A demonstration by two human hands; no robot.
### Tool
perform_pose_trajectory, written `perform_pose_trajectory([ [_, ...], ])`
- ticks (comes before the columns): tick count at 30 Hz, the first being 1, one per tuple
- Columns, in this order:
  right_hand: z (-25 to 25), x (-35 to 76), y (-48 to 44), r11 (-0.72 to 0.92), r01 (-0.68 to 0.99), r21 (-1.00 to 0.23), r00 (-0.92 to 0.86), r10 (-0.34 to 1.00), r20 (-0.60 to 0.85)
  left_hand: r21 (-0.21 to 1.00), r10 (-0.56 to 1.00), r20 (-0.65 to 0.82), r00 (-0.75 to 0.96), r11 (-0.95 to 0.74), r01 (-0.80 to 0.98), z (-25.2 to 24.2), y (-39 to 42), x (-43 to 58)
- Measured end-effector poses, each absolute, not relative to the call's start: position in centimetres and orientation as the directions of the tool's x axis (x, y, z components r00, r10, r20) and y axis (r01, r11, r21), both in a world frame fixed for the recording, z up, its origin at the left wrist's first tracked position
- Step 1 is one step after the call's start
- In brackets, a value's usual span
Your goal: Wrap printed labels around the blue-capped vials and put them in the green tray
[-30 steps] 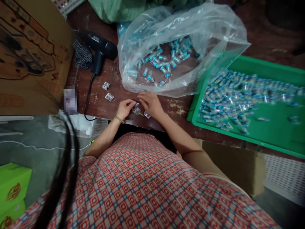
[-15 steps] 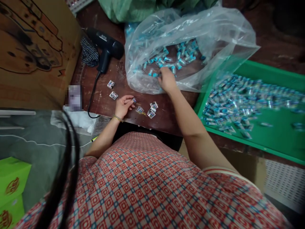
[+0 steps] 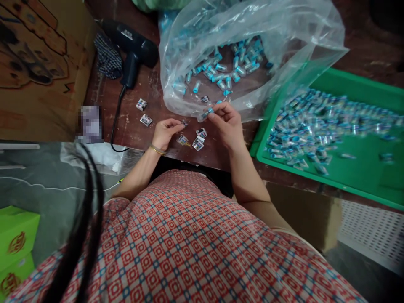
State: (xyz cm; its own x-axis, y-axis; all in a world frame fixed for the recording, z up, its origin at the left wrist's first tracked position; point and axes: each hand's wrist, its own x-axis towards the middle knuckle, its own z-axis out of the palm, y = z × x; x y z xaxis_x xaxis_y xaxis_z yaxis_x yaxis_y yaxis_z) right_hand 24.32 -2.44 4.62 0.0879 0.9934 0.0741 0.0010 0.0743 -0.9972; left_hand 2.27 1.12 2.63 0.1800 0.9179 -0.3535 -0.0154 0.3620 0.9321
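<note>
Between the thumb and fingers of my right hand (image 3: 227, 124) is a small clear capsule (image 3: 205, 114) with a blue cap, held near the front edge of a clear plastic bag (image 3: 181, 103). My left hand (image 3: 166, 134) pinches a small printed label (image 3: 184, 123) just left of the capsule. Several printed label stacks lie about the hands: one pair (image 3: 198, 143) between them, another stack (image 3: 145, 120) to the left. A yellowish-edged label bundle (image 3: 183, 141) sits below my left fingertips. Inside the open bag, blue-capped capsules (image 3: 221, 67) are scattered.
On the right, a green tray (image 3: 356, 179) holds many labelled capsules (image 3: 303, 126). A black heat gun (image 3: 134, 50) lies at the left with its cord running toward the table edge, beside a checked cloth (image 3: 107, 57). A cardboard box (image 3: 41, 75) stands far left.
My right hand has come back out of the bag toward my left hand, now with a capsule in its fingers. The left hand has shifted slightly right, still pinching a label.
</note>
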Motion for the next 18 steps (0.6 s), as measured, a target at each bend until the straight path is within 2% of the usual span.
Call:
perform_pose_trajectory([
  [6, 5.8, 22.6, -1.9, 0.039, -0.036, -0.999, 0.024, 0.999, 0.039, 0.931, 0.909, -0.361, 0.21, 0.362, 0.032, 4.0, 0.5, 2.3],
  [13, 6.3, 22.5, -2.6, 0.106, 0.063, -0.992, -0.02, 0.994, 0.105, 0.93, 0.89, -0.364, 0.274, 0.364, 0.054, 4.6, 0.0, 2.4],
  [18, 6.4, 23.7, -3.0, 0.133, 0.137, -0.982, -0.004, 0.991, 0.133, 0.957, 0.91, -0.288, 0.297, 0.278, 0.077, 4.3, -0.7, 2.9],
])
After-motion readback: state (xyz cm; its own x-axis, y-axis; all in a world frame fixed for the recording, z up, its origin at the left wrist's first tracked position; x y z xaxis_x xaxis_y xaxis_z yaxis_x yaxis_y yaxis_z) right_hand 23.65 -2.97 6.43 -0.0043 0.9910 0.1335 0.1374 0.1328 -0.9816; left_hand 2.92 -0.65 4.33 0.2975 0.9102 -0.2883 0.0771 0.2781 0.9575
